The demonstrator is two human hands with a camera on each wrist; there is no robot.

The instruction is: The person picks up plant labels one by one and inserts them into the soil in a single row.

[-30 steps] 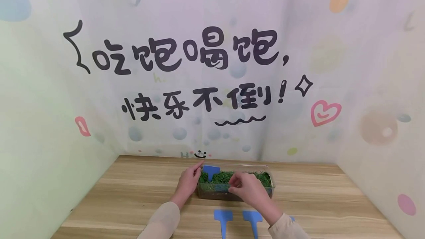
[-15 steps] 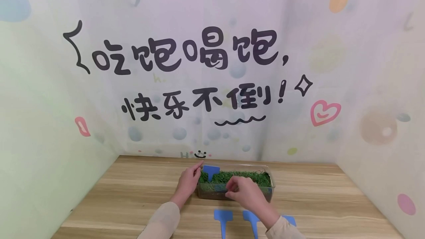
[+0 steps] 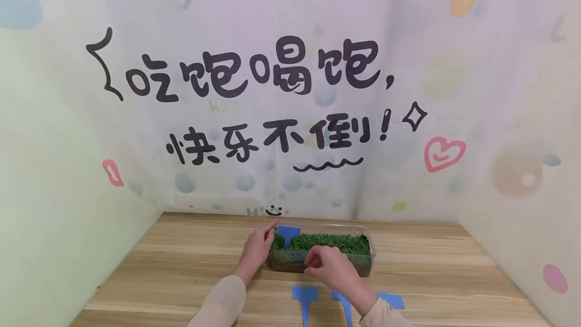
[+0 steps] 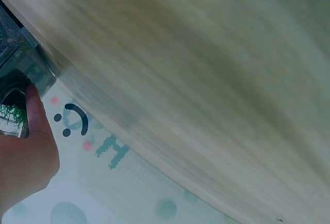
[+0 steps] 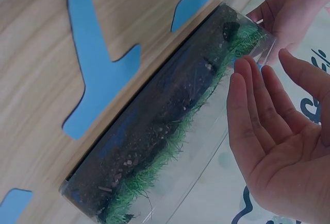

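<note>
A clear plastic box of dark soil topped with green grass sits near the back of the table. One blue T-shaped plant label stands upright in the grass at its left end. My left hand rests against that end, fingers extended along the box wall; the left wrist view has one finger touching the box near its corner. At the front side of the box is my right hand. Its fingers are loosely bent with nothing between them, as the right wrist view shows.
Several more blue plant labels lie on the wooden table in front of the box: one label at left, one label partly under my right forearm, one label at right. A printed cloth wall stands behind.
My right hand has drawn slightly down and left, toward the front of the box. More of the grass and of the rightmost loose label now shows. My left hand stays put.
</note>
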